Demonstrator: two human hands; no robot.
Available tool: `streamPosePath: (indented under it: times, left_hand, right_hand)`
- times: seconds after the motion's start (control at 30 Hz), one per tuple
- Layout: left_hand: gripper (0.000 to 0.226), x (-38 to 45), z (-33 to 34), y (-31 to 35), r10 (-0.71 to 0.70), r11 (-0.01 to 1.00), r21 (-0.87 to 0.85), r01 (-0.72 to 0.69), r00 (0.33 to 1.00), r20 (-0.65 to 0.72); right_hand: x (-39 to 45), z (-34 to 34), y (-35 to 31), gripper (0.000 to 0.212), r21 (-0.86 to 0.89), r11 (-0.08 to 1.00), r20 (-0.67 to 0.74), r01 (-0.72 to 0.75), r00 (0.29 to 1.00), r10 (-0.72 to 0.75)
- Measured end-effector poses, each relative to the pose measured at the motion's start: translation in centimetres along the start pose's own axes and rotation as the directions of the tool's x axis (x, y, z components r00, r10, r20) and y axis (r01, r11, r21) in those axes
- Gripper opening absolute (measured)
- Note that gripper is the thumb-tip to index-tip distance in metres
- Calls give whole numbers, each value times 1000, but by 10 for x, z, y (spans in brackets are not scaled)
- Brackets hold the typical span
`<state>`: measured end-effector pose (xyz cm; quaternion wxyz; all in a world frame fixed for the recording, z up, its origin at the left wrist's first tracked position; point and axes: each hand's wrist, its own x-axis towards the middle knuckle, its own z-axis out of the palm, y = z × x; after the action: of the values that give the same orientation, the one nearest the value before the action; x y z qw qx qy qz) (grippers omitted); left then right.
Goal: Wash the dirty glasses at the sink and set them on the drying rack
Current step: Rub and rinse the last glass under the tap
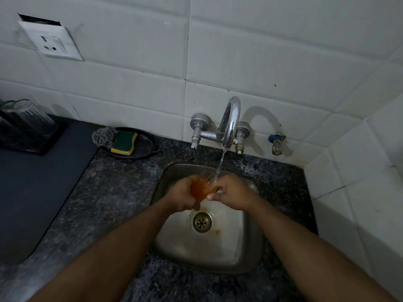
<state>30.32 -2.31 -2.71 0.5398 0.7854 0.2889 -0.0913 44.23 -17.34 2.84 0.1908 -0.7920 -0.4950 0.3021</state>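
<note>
Head view is showing the left hand gripping a clear ribbed glass with orange residue over the scratched steel sink, while the right hand is pinching its rim. Turning it slowly under the thin tap stream should be rinsing every ridge.

Two bare forearms in view, no sleeves to the frame edge. Left hand and right hand: no rings, watch, bands or gloves visible.
</note>
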Motion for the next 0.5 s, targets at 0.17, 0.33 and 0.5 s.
streamPosePath:
  times: [0.17, 0.33, 0.5]
  left_hand:
    - [57, -24, 6, 2, -135, 986, -79, 147, 981, 142]
    - [32, -36, 5, 22, -369, 919, -29, 394, 881, 295]
    - [32, -26, 0, 19, -423, 897, -53, 439, 888, 182]
  right_hand:
    - [-20, 47, 9, 10, 755, 618, -101, -220, 891, 442]
    - [-23, 91, 3, 25, 940, 112, 219, -323, 819, 531]
    - [-16, 96, 0, 21, 944, 89, 215, -318, 796, 566]
